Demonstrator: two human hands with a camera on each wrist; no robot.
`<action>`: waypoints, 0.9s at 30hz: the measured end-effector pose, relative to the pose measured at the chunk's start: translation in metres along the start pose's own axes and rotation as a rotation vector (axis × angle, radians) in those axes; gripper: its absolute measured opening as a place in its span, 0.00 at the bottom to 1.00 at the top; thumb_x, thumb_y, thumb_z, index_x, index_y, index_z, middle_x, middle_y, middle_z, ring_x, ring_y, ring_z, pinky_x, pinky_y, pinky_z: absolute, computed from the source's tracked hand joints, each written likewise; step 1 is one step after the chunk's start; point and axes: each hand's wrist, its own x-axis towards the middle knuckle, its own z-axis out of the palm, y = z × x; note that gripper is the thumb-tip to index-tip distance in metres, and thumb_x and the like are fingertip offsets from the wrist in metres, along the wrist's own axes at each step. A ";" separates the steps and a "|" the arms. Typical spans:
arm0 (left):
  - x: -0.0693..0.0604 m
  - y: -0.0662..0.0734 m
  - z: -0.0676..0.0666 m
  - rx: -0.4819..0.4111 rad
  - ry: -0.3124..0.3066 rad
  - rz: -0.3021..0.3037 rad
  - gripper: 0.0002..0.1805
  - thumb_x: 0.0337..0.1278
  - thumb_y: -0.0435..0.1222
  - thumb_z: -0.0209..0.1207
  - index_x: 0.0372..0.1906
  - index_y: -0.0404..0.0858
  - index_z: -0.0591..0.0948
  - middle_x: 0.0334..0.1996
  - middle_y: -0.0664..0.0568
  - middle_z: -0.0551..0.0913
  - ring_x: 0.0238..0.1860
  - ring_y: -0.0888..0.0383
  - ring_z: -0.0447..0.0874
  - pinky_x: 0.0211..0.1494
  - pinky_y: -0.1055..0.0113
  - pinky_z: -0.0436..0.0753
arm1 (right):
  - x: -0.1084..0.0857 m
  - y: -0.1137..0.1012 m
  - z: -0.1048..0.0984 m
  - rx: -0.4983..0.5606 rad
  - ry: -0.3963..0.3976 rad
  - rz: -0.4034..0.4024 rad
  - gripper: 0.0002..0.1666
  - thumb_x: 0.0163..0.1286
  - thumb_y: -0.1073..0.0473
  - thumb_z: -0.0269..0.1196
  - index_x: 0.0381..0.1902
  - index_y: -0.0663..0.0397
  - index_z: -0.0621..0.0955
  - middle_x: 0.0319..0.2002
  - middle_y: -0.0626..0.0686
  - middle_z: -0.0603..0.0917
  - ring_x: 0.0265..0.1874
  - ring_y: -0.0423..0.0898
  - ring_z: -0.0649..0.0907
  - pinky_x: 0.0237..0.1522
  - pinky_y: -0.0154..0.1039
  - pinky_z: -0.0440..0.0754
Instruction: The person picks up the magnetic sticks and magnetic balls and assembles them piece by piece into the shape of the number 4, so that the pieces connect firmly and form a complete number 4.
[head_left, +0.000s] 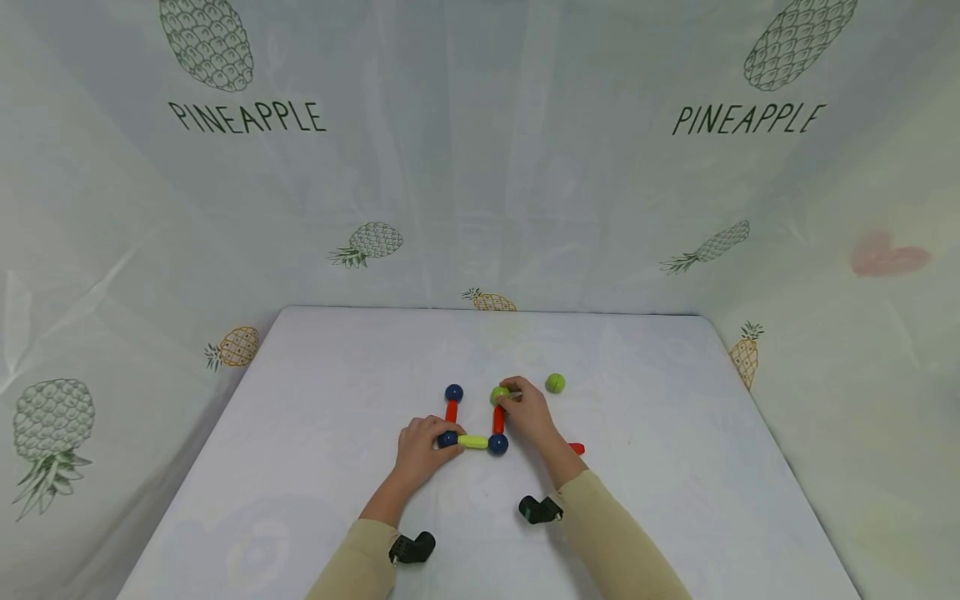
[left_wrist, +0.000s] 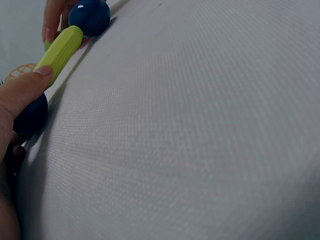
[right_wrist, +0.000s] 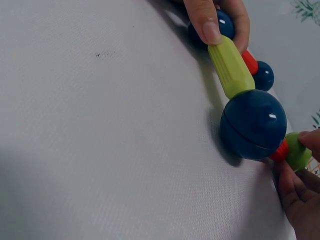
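Note:
A U-shaped build of balls and rods lies on the white table. Its near side is a yellow-green rod [head_left: 473, 442] between a blue ball [right_wrist: 254, 124] on the right and another blue ball [head_left: 447, 439] on the left. My left hand [head_left: 422, 450] grips that left ball, thumb along the rod's end. From it a red rod [head_left: 452, 412] runs back to a third blue ball [head_left: 453, 392]. On the right side, a second red rod [head_left: 498, 420] ends at a green ball [head_left: 499, 395], which my right hand [head_left: 527, 408] pinches between thumb and fingers.
A loose green ball [head_left: 555, 383] lies just beyond the right hand. Part of a loose red rod [head_left: 576, 448] shows beside the right forearm. Behind the white table [head_left: 337, 358] hangs a pale curtain [head_left: 480, 167] printed with pineapples.

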 end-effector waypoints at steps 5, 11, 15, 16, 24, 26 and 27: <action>0.000 0.001 0.000 -0.001 0.001 -0.001 0.10 0.51 0.45 0.71 0.40 0.55 0.86 0.39 0.58 0.79 0.44 0.54 0.70 0.47 0.54 0.66 | 0.000 0.000 -0.001 0.005 0.003 -0.003 0.16 0.68 0.61 0.63 0.53 0.56 0.79 0.49 0.55 0.80 0.38 0.48 0.79 0.38 0.39 0.80; -0.001 0.001 0.000 -0.001 0.010 -0.006 0.10 0.50 0.45 0.71 0.40 0.56 0.86 0.38 0.59 0.79 0.44 0.55 0.70 0.47 0.55 0.66 | 0.001 0.000 -0.001 0.031 0.008 -0.002 0.16 0.68 0.61 0.64 0.53 0.56 0.79 0.48 0.55 0.80 0.36 0.47 0.79 0.37 0.38 0.80; -0.001 0.000 0.001 -0.001 0.012 -0.003 0.10 0.50 0.44 0.71 0.40 0.55 0.86 0.38 0.58 0.79 0.44 0.55 0.70 0.47 0.55 0.66 | 0.001 0.000 0.000 0.051 0.012 -0.003 0.16 0.67 0.62 0.64 0.52 0.56 0.79 0.49 0.56 0.80 0.35 0.46 0.80 0.36 0.38 0.81; -0.001 0.000 0.001 -0.002 0.010 -0.006 0.10 0.50 0.44 0.71 0.40 0.55 0.86 0.38 0.59 0.79 0.44 0.55 0.70 0.47 0.55 0.66 | 0.001 0.000 0.001 0.054 0.013 -0.002 0.16 0.67 0.62 0.64 0.52 0.56 0.79 0.49 0.56 0.80 0.34 0.46 0.80 0.36 0.38 0.81; 0.000 0.000 0.001 0.002 0.006 -0.008 0.10 0.51 0.44 0.71 0.40 0.55 0.86 0.38 0.58 0.79 0.44 0.54 0.70 0.47 0.55 0.66 | 0.000 0.000 0.002 0.076 0.027 -0.001 0.15 0.67 0.61 0.64 0.51 0.56 0.79 0.48 0.56 0.80 0.33 0.46 0.80 0.36 0.38 0.81; 0.000 0.000 0.001 0.001 0.004 -0.012 0.10 0.51 0.45 0.71 0.40 0.55 0.86 0.38 0.58 0.79 0.44 0.54 0.70 0.47 0.55 0.66 | -0.001 -0.001 0.001 0.082 0.030 -0.001 0.15 0.67 0.62 0.64 0.51 0.56 0.79 0.48 0.56 0.80 0.33 0.46 0.80 0.35 0.39 0.81; 0.000 0.001 0.001 0.000 0.003 -0.014 0.10 0.51 0.45 0.71 0.40 0.55 0.86 0.38 0.58 0.79 0.45 0.54 0.70 0.47 0.55 0.66 | -0.001 -0.001 0.001 0.085 0.030 -0.002 0.15 0.67 0.62 0.64 0.52 0.56 0.79 0.49 0.56 0.80 0.33 0.46 0.80 0.35 0.39 0.81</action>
